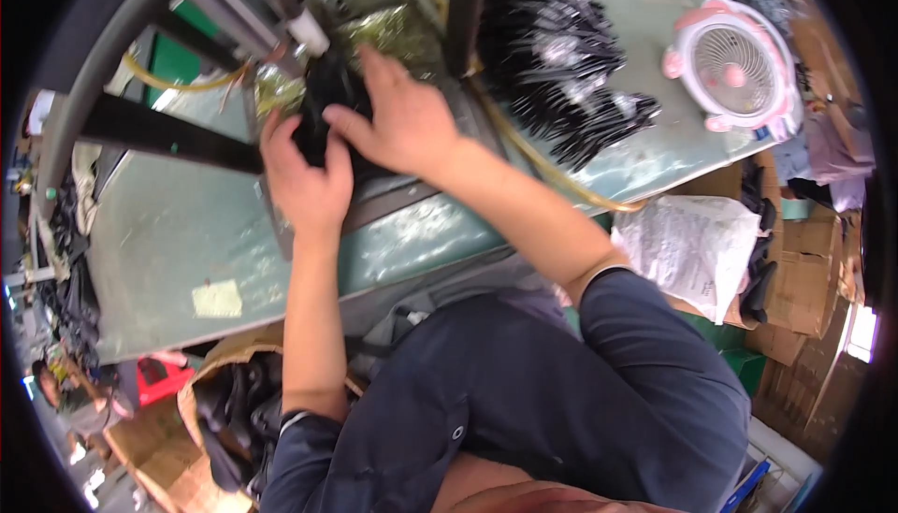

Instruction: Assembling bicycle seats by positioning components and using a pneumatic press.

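Observation:
A dark, soft-looking piece (329, 92) lies flat on the machine's work plate (393, 197), under a metal head with a white block (307, 34). My left hand (307, 176) rests at its near left side, thumb and fingers apart. My right hand (402, 120) lies along its right side with fingers stretched out and the thumb on the dark material. Both hands touch the piece without gripping it. My fingers hide part of its outline, so its exact kind does not show. Crinkled yellowish film (398, 36) covers the plate around it.
Dark machine posts (178, 134) frame the work area. On the greenish table (168, 232) sit a heap of shiny black flat pieces (552, 55) and a pink-and-white fan (734, 69). A yellow hose (552, 176) crosses the tabletop. Cartons (800, 260) and a white bag (687, 246) stand at right.

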### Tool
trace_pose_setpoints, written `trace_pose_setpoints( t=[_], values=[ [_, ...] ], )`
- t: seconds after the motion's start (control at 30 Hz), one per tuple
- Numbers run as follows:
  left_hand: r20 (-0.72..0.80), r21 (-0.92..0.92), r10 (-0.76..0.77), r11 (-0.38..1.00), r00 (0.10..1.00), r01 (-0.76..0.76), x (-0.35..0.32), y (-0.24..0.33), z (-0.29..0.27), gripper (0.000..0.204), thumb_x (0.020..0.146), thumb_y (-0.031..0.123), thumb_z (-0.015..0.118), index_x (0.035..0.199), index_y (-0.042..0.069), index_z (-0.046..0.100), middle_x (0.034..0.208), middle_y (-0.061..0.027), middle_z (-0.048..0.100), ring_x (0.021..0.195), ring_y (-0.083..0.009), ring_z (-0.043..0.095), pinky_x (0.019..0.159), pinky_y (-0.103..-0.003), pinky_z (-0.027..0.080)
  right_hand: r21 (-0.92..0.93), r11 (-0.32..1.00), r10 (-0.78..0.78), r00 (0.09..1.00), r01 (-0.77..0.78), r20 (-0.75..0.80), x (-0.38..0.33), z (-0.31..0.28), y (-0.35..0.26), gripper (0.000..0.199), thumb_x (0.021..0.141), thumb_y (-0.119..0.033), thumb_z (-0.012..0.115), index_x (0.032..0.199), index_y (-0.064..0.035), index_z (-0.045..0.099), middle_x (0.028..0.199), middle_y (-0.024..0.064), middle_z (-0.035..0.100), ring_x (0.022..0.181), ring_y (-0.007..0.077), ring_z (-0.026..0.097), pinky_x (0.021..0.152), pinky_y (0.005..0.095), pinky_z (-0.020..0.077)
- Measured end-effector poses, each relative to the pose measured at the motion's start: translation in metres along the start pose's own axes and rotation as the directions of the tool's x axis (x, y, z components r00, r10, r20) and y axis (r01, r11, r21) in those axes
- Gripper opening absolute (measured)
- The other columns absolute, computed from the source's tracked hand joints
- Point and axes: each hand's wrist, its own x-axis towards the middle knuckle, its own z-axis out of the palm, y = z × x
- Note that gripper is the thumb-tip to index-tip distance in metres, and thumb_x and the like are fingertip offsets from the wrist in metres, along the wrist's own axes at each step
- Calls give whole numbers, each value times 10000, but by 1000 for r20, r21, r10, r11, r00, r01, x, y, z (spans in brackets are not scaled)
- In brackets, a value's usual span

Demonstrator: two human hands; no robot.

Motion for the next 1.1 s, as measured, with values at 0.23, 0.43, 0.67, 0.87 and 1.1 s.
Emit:
trace_pose_setpoints(
  t=[0.23, 0.43, 0.67, 0.87, 1.1],
  values=[
    [243, 56, -304, 952, 921, 300, 9, 6, -15, 497, 880, 201, 816, 1307, 17, 641, 1276, -198, 703, 1196, -390, 680, 1044, -444, 537, 280, 925, 179, 945, -256, 273, 0, -42, -14, 767, 1020, -454, 679, 1522, 90, 476, 1370, 362, 629, 1259, 510, 636, 1059, 504, 528],
    [472, -312, -389, 766, 791, 562, 14, -9, -60, 496, 870, 164, 822, 1321, -1, 698, 1153, -127, 778, 1076, -248, 734, 972, -364, 559, 516, 854, -131, 933, -65, 334, -22, -116, 6, 678, 954, -217, 705, 1544, 38, 491, 1388, 265, 668, 1276, 416, 666, 1121, 467, 500],
    [762, -648, -112, -140, 638, 749, 0, 43, -113, 415, 1059, 153, 642, 1383, -96, 571, 1181, -228, 759, 1036, -278, 765, 841, -391, 639, 259, 966, 7, 995, 19, -99, -69, -159, 24, 574, 846, -163, 854, 1334, 0, 600, 1153, 84, 716, 1058, 192, 688, 901, 360, 555],
    [760, -639, -111, 49, 640, 767, -27, 20, -129, 296, 1052, 99, 642, 1286, -76, 590, 1157, -280, 754, 990, -341, 785, 827, -404, 644, 796, 488, 683, 725, -359, -92, 81, -248, 140, 492, 913, -318, 843, 1183, 77, 732, 936, 142, 776, 839, 249, 745, 815, 388, 596],
    [25, -417, -683, 656, 730, 629, -132, -86, -237, 189, 1104, 55, 591, 1243, -59, 648, 1151, -214, 754, 984, -259, 762, 875, -359, 641, -262, 937, 259, 962, -230, 81, 69, -224, 140, 470, 908, -125, 749, 1368, -51, 696, 1163, 154, 776, 1019, 278, 768, 935, 376, 592]
  ],
)
